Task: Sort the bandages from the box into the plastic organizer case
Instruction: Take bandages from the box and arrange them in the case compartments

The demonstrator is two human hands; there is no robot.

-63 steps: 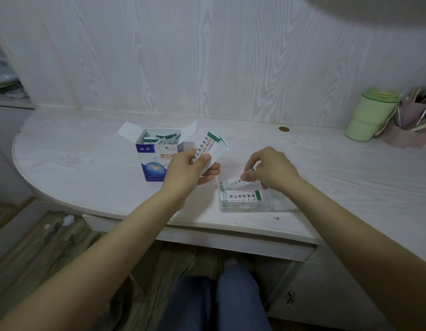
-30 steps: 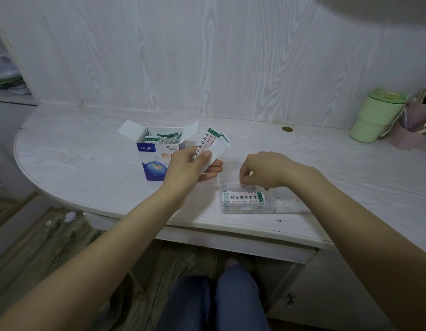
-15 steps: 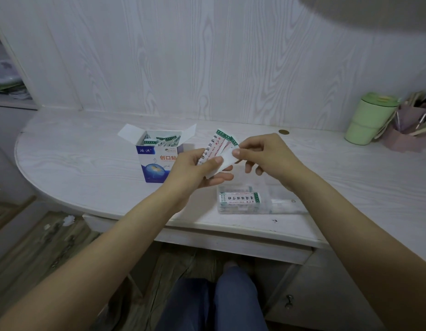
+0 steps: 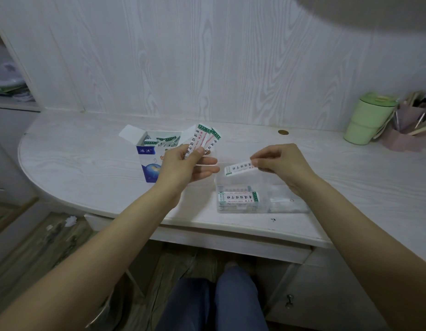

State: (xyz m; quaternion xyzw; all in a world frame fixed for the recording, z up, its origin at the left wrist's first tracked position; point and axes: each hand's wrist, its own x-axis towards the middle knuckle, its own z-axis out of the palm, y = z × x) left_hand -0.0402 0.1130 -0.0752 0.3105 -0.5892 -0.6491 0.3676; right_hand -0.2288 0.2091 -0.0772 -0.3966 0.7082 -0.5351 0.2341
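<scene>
Looking down through my head camera, I see both of my hands raised over a pale wood-grain worktop (image 4: 87, 149). My left hand (image 4: 183, 167) pinches a small fan of wrapped bandages (image 4: 203, 139) between thumb and fingers, holding them upright just in front of the open bandage box (image 4: 148, 161). More wrapped bandages stand inside that box, whose top flaps are folded open. My right hand (image 4: 282, 161) pinches a single bandage (image 4: 238, 168) by one end; it hangs roughly level, above the clear plastic organizer case (image 4: 262, 203). The case sits near the front edge of the worktop, to the right of the box and apart from it. In its left compartment lies a stack of bandages (image 4: 238, 197), printed side up. At the far right of the worktop stand a green cup (image 4: 367, 118) and, just beside it, a pink holder of pens (image 4: 407, 130). A small brass-coloured disc (image 4: 283, 132) sits near the wall.
</scene>
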